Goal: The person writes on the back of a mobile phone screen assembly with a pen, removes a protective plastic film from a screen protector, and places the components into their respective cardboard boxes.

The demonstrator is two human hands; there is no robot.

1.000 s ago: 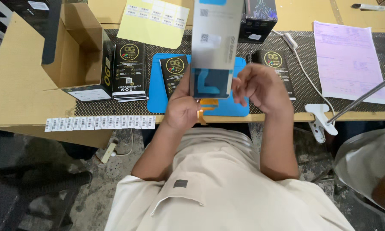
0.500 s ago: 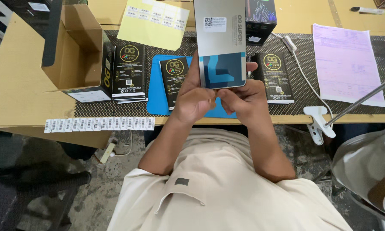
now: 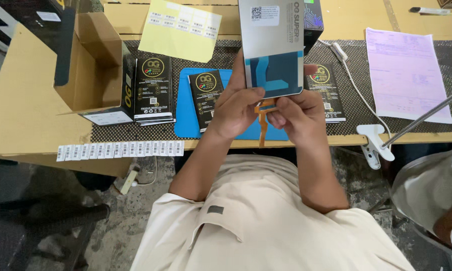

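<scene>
Item in hand: flat grey rectangular screen panel (image 3: 272,47) with orange ribbon cable (image 3: 262,116), held upright above the blue mat (image 3: 185,108). Left hand (image 3: 238,108) closed on its lower edge; right hand (image 3: 297,113) pinching the cable. Black flat packets (image 3: 154,90) left of the hands lie sealed, unprocessed.

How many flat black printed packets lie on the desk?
3 lie in plain view: a stack beside the open cardboard box, one on the blue mat by the left hand, one beyond the right hand. The stack hides more.
</scene>
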